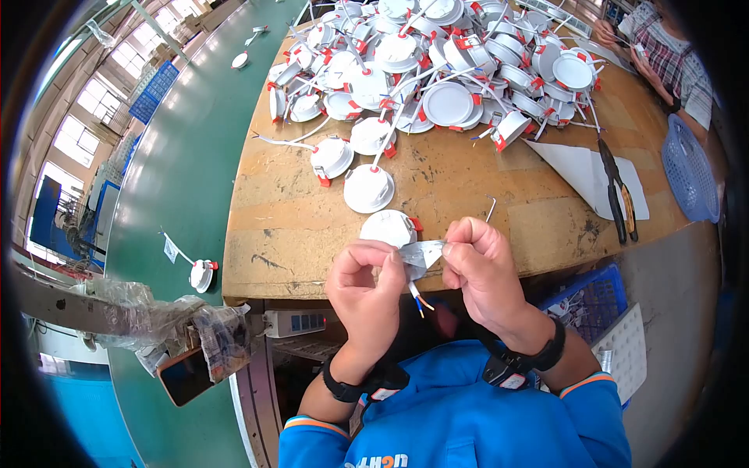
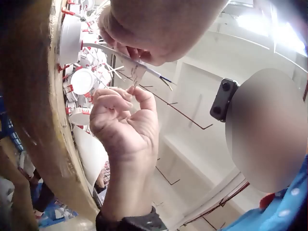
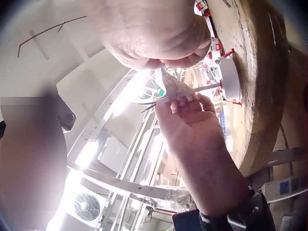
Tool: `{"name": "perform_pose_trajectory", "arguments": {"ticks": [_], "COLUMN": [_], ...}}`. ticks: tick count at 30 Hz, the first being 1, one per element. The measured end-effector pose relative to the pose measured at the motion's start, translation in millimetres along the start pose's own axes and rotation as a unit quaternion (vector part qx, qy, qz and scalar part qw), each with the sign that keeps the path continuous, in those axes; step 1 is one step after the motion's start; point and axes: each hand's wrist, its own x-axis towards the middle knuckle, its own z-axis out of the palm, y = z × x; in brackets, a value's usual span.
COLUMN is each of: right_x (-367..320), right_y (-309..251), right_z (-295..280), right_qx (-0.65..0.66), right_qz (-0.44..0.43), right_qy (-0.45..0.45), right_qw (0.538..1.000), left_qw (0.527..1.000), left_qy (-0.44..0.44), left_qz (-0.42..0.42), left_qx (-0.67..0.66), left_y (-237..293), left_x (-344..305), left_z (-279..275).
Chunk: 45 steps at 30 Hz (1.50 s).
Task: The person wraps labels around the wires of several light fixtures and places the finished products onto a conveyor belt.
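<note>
Between both hands a small shiny, see-through printed label point(image 1: 422, 254) is stretched across the white cable of a round downlight point(image 1: 388, 227). My left hand point(image 1: 365, 287) pinches its left end between thumb and forefinger. At the other end, the right hand point(image 1: 485, 273) pinches the label the same way. Below the label the cable end point(image 2: 153, 73) sticks out with its stripped blue and brown wires. That downlight, white with red clips, lies at the near edge of the table. In the right wrist view the label point(image 3: 174, 86) folds around the cable.
A large pile of downlights point(image 1: 449, 104) covers the far part of the table point(image 1: 289, 210). Black-handled pliers point(image 1: 616, 191) lie on white paper at right. A downlight with a labelled cable point(image 1: 201, 275) sits on the green conveyor point(image 1: 168, 199). Another person point(image 1: 663, 54) works at far right.
</note>
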Motion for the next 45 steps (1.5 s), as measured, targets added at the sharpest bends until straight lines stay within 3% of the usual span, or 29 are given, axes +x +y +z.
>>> {"name": "perform_pose_trajectory", "arguments": {"ticks": [2, 5, 8, 11, 14, 17, 21, 24, 27, 28, 31, 32, 35, 38, 41, 45], "right_x": [1.0, 1.7, -2.8, 4.2, 10.5, 18.8, 21.1, 20.5, 19.4, 18.9, 17.0, 17.6, 22.7, 24.1, 20.6, 12.7], "right_y": [-0.2, -9.9, -42.1, -52.6, -63.8, -54.9, -54.5, -51.0, -45.3, -45.5, -48.0, -48.6, -42.3, -41.7, -45.1, -29.0], "right_z": [0.3, -9.3, -12.5, -23.1, -4.1, -2.9, -3.8, -2.3, 1.2, 3.3, 6.1, 5.8, -0.8, -7.6, -11.3, -17.4], "right_qx": [0.012, -0.132, -0.195, -0.217, -0.444, -0.451, -0.429, -0.349, -0.346, -0.358, -0.381, -0.381, -0.352, -0.303, -0.236, -0.029], "right_qz": [0.006, 0.014, 0.062, -0.032, -0.052, -0.052, -0.012, 0.034, 0.015, 0.005, -0.019, -0.02, -0.012, 0.028, 0.081, 0.116], "right_qy": [0.01, -0.06, -0.143, -0.071, -0.089, -0.114, -0.128, -0.152, -0.152, -0.143, -0.13, -0.135, -0.141, -0.135, -0.118, -0.066], "right_qw": [1.0, 0.989, 0.968, 0.973, 0.89, 0.883, 0.894, 0.924, 0.926, 0.923, 0.915, 0.914, 0.925, 0.943, 0.961, 0.991], "left_qw": [1.0, 0.999, 0.996, 0.985, 0.978, 0.976, 0.99, 0.979, 0.957, 0.964, 0.941, 0.947, 0.927, 0.934, 0.958, 0.987], "left_qy": [0.014, -0.003, -0.005, -0.081, -0.115, -0.124, -0.113, -0.177, -0.269, -0.252, -0.315, -0.276, -0.302, -0.307, -0.249, -0.132], "left_qz": [0.02, -0.016, -0.041, 0.047, 0.057, 0.056, -0.021, -0.058, 0.021, 0.041, 0.078, 0.077, 0.021, -0.06, -0.109, -0.086], "left_qx": [0.009, 0.05, 0.073, 0.147, 0.163, 0.168, 0.08, 0.082, 0.109, 0.077, 0.099, 0.143, 0.222, 0.174, 0.088, 0.0], "left_y": [2.1, 4.8, 11.2, 3.3, 4.6, 3.8, 6.1, 5.4, -7.6, -9.3, -0.7, 5.0, 20.0, 23.6, 21.0, 8.1], "left_x": [-0.5, 4.5, 6.0, 5.1, 2.8, 2.4, 2.9, 7.6, 18.7, 18.3, 33.8, 30.7, 30.9, 32.6, 25.8, 22.5], "left_z": [3.1, -3.0, -6.0, -6.1, -0.3, 0.0, 0.9, -7.2, -17.3, -15.2, -23.1, -15.7, -3.8, -0.5, 5.1, 6.0]}}
